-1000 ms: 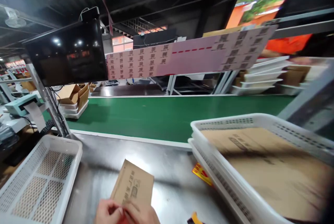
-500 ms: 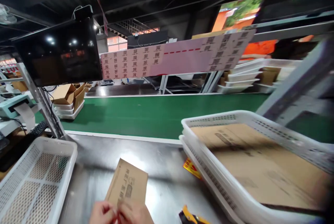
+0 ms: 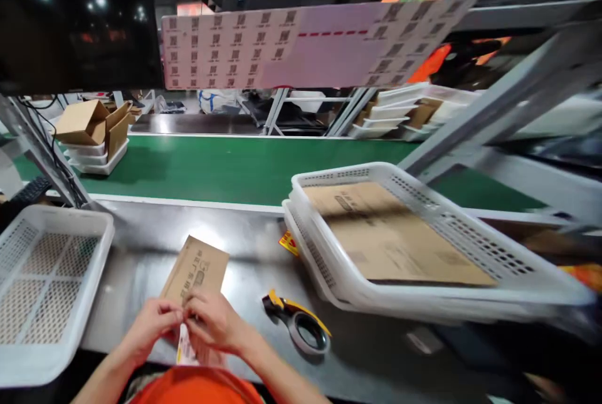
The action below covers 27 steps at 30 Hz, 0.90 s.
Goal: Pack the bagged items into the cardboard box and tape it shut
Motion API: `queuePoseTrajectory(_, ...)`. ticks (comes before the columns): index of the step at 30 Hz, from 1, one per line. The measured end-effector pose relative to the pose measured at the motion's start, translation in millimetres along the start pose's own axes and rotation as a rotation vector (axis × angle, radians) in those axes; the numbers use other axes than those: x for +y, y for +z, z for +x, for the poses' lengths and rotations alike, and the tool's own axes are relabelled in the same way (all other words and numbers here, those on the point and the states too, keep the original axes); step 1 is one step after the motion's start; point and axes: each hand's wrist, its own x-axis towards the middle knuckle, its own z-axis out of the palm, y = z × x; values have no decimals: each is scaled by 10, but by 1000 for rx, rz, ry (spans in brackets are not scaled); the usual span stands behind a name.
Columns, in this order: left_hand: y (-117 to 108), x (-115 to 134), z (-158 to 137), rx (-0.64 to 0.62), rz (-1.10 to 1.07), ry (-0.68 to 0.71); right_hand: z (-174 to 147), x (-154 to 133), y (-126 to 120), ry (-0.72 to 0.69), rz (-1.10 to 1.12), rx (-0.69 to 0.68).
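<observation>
A flat brown cardboard piece [image 3: 195, 267] with dark print lies on the steel worktable [image 3: 244, 247] in front of me. My left hand [image 3: 150, 324] and my right hand [image 3: 214, 321] meet over its near edge, fingertips pinched together on a small white label [image 3: 185, 347] that hangs below them. A tape dispenser [image 3: 301, 324] with a yellow and black handle lies just right of my right hand.
An empty white perforated basket [image 3: 47, 278] sits at the left. Stacked white baskets [image 3: 329, 266] holding flat cardboard stand at the right. A green conveyor belt [image 3: 235, 165] runs behind the table, carrying a tray of open boxes [image 3: 91, 131]. A sheet of printed codes [image 3: 301, 43] hangs overhead.
The view has tipped downward, so my hands, forearms and the tape dispenser now show fully. My hands stay together at the cardboard's near edge, and the white label is now visible.
</observation>
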Motion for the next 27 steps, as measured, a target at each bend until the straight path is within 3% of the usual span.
queuePoseTrajectory(13, 15, -127, -200, -27, -98, 13, -106, -135, 122, -17, -90, 87)
queuePoseTrajectory(27, 140, -180, -126, 41, -197, -92, -249, -261, 153, -32, -375, 107)
